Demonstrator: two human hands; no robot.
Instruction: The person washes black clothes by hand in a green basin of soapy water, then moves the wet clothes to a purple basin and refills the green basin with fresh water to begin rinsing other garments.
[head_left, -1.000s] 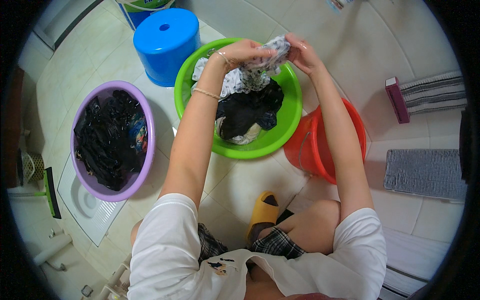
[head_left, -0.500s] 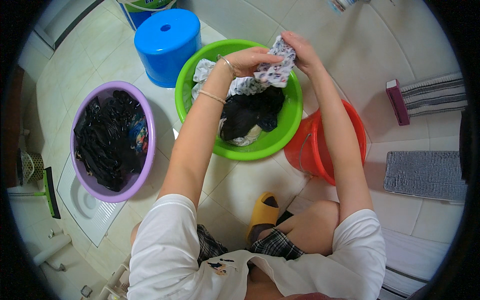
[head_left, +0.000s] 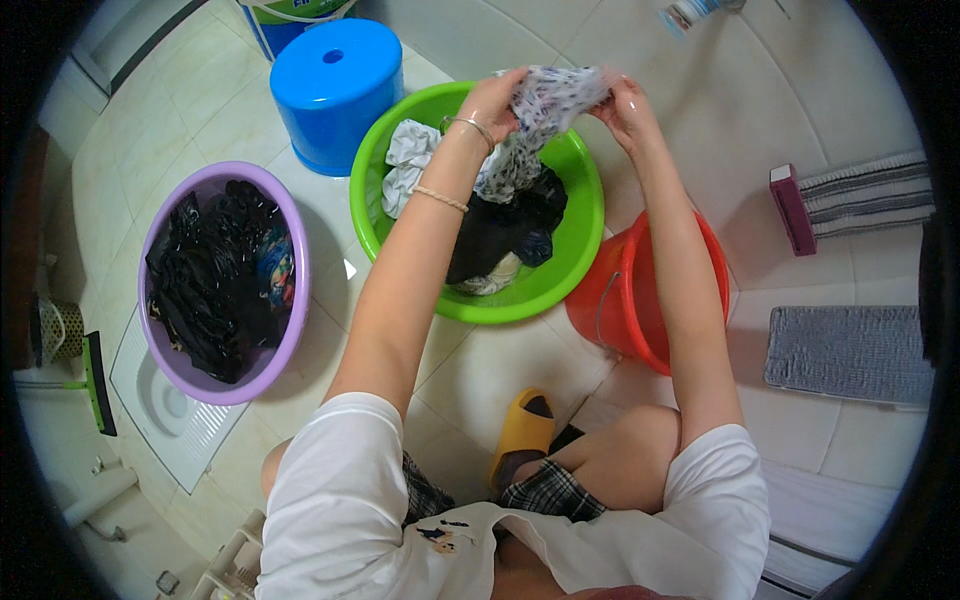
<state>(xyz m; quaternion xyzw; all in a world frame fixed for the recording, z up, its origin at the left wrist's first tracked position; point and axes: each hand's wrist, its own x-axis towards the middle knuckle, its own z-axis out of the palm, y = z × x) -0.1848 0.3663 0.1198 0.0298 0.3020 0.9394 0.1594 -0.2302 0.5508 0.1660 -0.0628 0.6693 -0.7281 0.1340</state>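
A wet white cloth garment with a small dark and pink print point(head_left: 545, 110) is stretched between my two hands over the far side of a green basin point(head_left: 590, 235). My left hand point(head_left: 494, 103) grips its left end, fingers closed round the fabric. At the other end my right hand point(head_left: 627, 112) pinches it, and the cloth there is smeared by motion. A lower part of the garment hangs down into the basin. Inside lie black clothes point(head_left: 500, 225) and a bunched white cloth point(head_left: 405, 165).
Left of the green basin stands a purple basin point(head_left: 302, 300) with soaked dark clothes. A blue stool point(head_left: 335, 90) is behind, and a red bucket point(head_left: 610, 290) sits at the right. A squat toilet point(head_left: 170, 415) lies at floor level. Towels and a grey mat point(head_left: 848, 352) hang on the right.
My hands have moved apart, the left one leftward and the right one slightly right and down. The printed garment, bunched before, is now pulled out between them.
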